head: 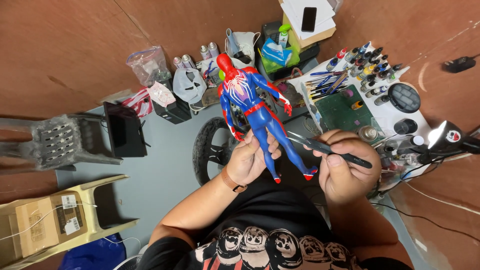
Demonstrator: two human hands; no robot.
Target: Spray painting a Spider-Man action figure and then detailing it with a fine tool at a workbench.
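Closest to the lens is the black printed T-shirt (270,240) of the person seated below, and just beyond it both bare hands are raised over the lap. The left hand (250,160), with a brown strap at its wrist, is clenched around the thighs of a red-and-blue plastic action figure with a white spider emblem (247,97), seen from the back. Its long axis runs from the head, far from the camera, to the feet near the lap. The right hand (342,167) pinches slim black metal tweezers (327,148), lying nearly level, tips aimed left and just beside the figure's leg. A green cutting mat (340,112) lies beyond.
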